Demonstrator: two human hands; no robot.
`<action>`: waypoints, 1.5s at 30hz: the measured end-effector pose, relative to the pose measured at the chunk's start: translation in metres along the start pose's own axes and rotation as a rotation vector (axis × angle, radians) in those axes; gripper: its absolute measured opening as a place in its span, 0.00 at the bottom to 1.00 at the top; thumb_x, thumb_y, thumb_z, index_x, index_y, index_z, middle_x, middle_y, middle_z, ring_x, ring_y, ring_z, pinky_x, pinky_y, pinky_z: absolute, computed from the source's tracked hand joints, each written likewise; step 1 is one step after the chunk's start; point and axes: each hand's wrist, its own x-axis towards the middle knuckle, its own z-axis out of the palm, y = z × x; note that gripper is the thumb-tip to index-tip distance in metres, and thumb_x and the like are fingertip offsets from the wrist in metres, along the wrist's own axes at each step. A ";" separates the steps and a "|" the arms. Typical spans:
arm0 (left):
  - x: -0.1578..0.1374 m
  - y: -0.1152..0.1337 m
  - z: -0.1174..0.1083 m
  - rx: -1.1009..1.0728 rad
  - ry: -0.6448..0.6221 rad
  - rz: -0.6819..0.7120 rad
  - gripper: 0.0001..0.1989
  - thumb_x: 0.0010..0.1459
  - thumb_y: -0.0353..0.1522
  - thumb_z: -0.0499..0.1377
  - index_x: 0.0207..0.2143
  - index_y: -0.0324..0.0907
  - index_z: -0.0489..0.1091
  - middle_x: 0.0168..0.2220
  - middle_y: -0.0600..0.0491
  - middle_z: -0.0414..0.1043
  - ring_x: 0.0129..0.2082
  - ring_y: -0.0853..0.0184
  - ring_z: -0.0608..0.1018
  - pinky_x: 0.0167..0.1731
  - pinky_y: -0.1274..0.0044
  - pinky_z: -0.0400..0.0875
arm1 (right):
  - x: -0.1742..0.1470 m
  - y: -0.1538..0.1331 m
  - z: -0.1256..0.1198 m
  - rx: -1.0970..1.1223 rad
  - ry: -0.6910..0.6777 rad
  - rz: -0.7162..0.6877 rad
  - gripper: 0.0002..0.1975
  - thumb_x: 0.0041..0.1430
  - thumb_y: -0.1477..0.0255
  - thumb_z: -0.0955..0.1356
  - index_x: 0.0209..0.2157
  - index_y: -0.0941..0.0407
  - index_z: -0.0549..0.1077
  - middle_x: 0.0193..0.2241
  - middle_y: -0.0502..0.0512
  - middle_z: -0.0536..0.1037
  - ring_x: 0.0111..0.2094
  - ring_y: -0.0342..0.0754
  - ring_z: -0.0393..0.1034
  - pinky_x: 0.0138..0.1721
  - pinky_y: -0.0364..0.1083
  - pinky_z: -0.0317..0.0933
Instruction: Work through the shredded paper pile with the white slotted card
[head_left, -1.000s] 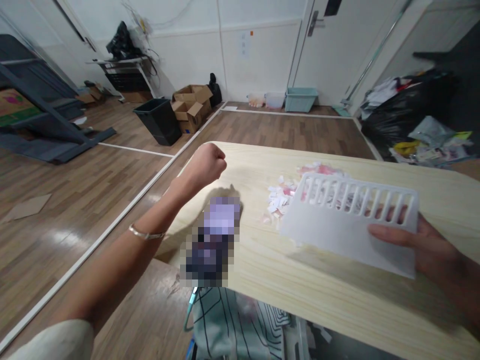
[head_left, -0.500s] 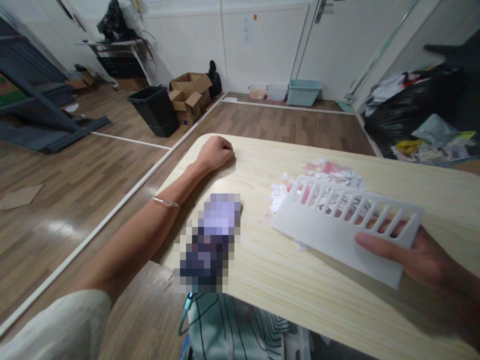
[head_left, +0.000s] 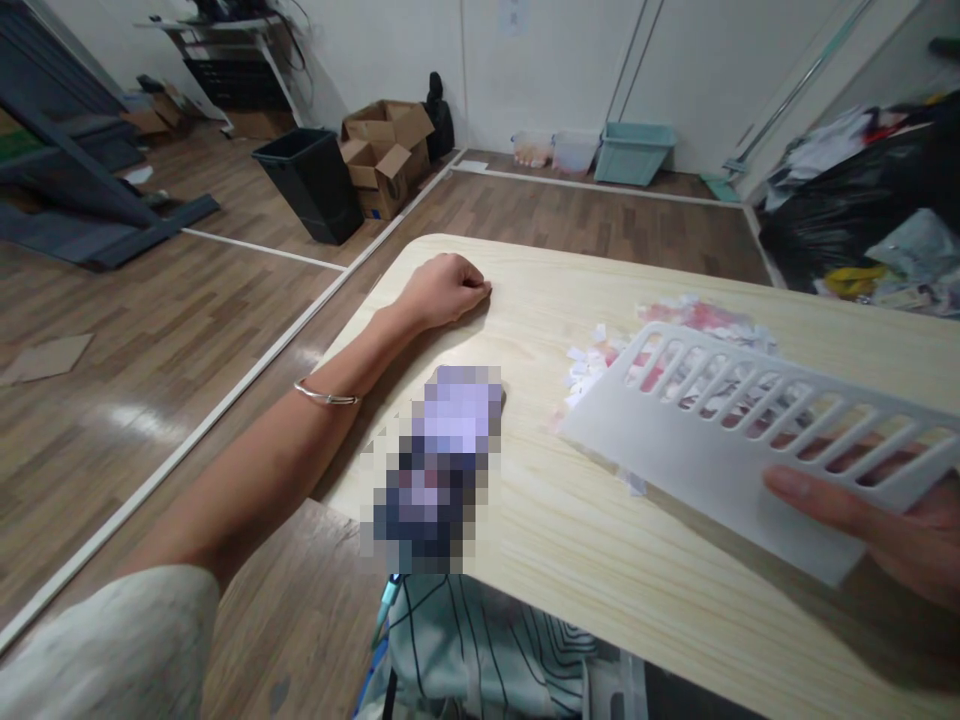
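Observation:
My left hand (head_left: 448, 290) rests loosely closed on the far left part of the pale wooden table (head_left: 555, 270), a silver bangle on its wrist. Nothing shows between its fingers. A white slotted plastic panel (head_left: 690, 440) is in my right hand (head_left: 870, 525), thumb on its near face and fingers behind, partly seen through the slots. It is held tilted over the table. Behind it lies a pile of white and pinkish paper scraps (head_left: 697, 318), partly hidden by the panel. Between my hands lies a blurred-out phone-like object (head_left: 450, 430), nearer the front edge.
A cable (head_left: 388, 600) hangs by the front edge above striped cloth (head_left: 465, 650). On the floor beyond stand a black bin (head_left: 311, 190), cardboard boxes (head_left: 382, 150) and a light blue tub (head_left: 634, 155). A black plastic bag (head_left: 847, 185) lies in a pile at right.
The view has tipped down and a little left, so the table sits higher and further right in it. My right hand and the panel appear further right. Both hands keep their grip shape.

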 end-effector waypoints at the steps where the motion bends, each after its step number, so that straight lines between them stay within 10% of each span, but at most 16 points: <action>1: 0.000 -0.001 0.000 0.004 -0.002 -0.001 0.32 0.77 0.28 0.65 0.19 0.50 0.58 0.20 0.58 0.52 0.28 0.63 0.57 0.40 0.62 0.50 | 0.000 0.000 0.001 -0.012 -0.004 -0.009 0.30 0.43 0.35 0.91 0.42 0.36 0.95 0.52 0.59 0.99 0.67 0.84 0.91 0.79 0.77 0.80; 13: 0.002 -0.010 0.002 -0.072 0.006 -0.033 0.32 0.84 0.33 0.67 0.22 0.48 0.64 0.19 0.57 0.50 0.29 0.63 0.60 0.39 0.62 0.55 | -0.003 0.003 -0.001 -0.067 -0.038 -0.008 0.26 0.45 0.36 0.91 0.36 0.36 0.93 0.52 0.59 0.99 0.66 0.85 0.92 0.80 0.79 0.79; 23: -0.002 -0.004 -0.001 -0.016 -0.020 0.006 0.31 0.87 0.32 0.63 0.23 0.47 0.65 0.19 0.57 0.53 0.30 0.64 0.62 0.40 0.64 0.56 | 0.002 0.009 0.001 -0.150 -0.091 -0.251 0.08 0.66 0.41 0.85 0.43 0.22 0.95 0.51 0.37 0.98 0.64 0.78 0.95 0.67 0.73 0.91; 37: -0.005 -0.004 0.000 -0.130 -0.025 -0.023 0.35 0.86 0.33 0.62 0.22 0.50 0.55 0.19 0.57 0.50 0.28 0.66 0.58 0.37 0.65 0.57 | 0.003 0.014 -0.002 -0.106 -0.187 -0.283 0.16 0.66 0.38 0.85 0.49 0.27 0.99 0.56 0.47 0.99 0.63 0.79 0.95 0.66 0.72 0.90; 45: -0.001 -0.009 0.002 -0.112 -0.039 0.023 0.36 0.87 0.34 0.61 0.21 0.51 0.53 0.19 0.60 0.48 0.27 0.67 0.56 0.38 0.66 0.57 | 0.035 0.043 -0.012 -0.177 -0.325 -0.567 0.29 0.66 0.38 0.84 0.66 0.22 0.94 0.61 0.46 0.98 0.65 0.81 0.94 0.55 0.71 0.94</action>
